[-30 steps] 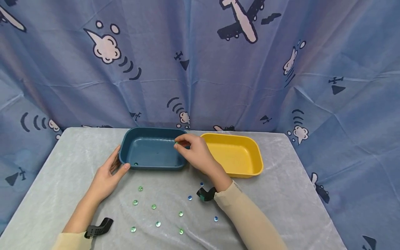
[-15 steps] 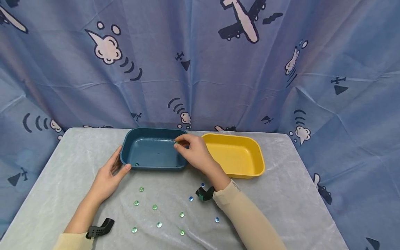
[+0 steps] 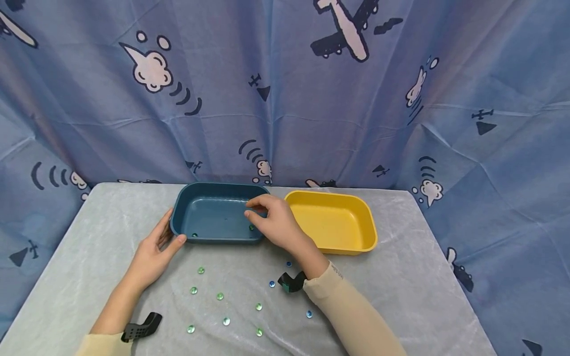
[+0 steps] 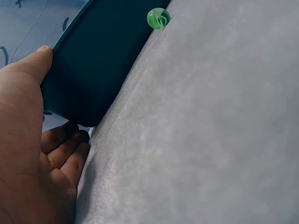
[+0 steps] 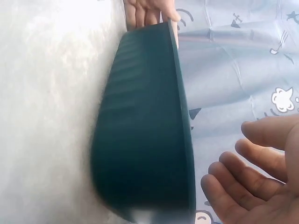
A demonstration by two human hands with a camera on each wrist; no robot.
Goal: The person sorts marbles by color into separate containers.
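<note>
In the head view, my left hand holds the left end of a dark blue plastic tray, thumb at the front corner and fingers along the side. The left wrist view shows its thumb touching the rim. My right hand hovers over the tray's right end. Its fingers are loosely bent, thumb and fingertips apart, with nothing between them. Just below lies a green glass marble inside the tray. Another dark green marble sits at the tray's front left.
A yellow tray stands right of the blue one, partly behind the right hand. Several green marbles are scattered over the grey tablecloth in front. Blue marbles lie further right, near the right wrist. A patterned curtain hangs behind.
The right hand has let go of the green marble, which now lies in the blue tray. Its thumb and fingers have parted and shifted slightly left. The left hand stays put.
</note>
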